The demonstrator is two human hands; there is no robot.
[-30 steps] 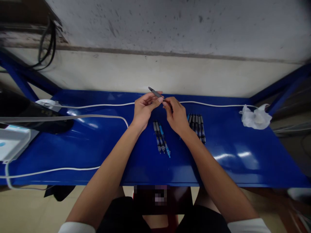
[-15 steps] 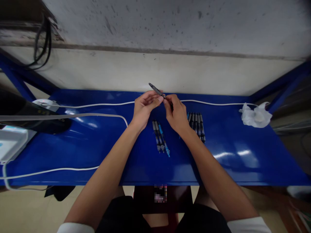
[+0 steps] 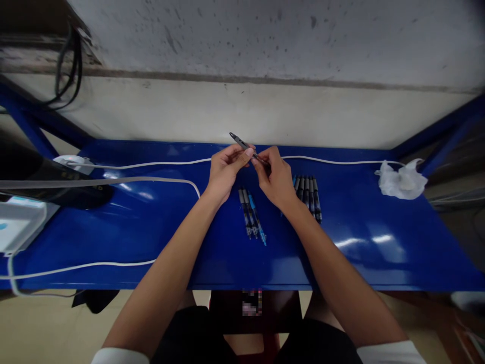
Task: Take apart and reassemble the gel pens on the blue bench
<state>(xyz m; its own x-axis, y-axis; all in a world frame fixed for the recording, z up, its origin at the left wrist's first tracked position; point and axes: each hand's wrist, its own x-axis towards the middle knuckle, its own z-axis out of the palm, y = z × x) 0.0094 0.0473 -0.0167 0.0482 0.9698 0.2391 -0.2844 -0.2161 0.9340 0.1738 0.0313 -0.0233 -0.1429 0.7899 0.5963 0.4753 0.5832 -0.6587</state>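
Both hands grip one pen (image 3: 240,141) with a grey grip section, tilted with its dark end up and to the left above the blue table. My left hand (image 3: 225,169) is closed, pinching the pen's grip between thumb and fingers. At the pen's lower right part, my right hand (image 3: 275,174) is closed with its fingertips on the barrel. Below and between the hands lie two grey-grip pens (image 3: 248,212) and a light-blue pen (image 3: 257,220). Several more pens (image 3: 311,197) lie side by side to the right of my right hand, partly hidden behind it.
A crumpled white plastic bag (image 3: 401,179) sits at the table's (image 3: 352,197) right end. White cables (image 3: 151,164) run along the back and left. A black cylindrical object (image 3: 76,184) and a white box (image 3: 18,222) are at far left. A wall (image 3: 265,111) stands behind.
The pen has shifted slightly down and left in my hands, its visible grip a little turned. My fingers have adjusted slightly; the pens on the table stay in place.
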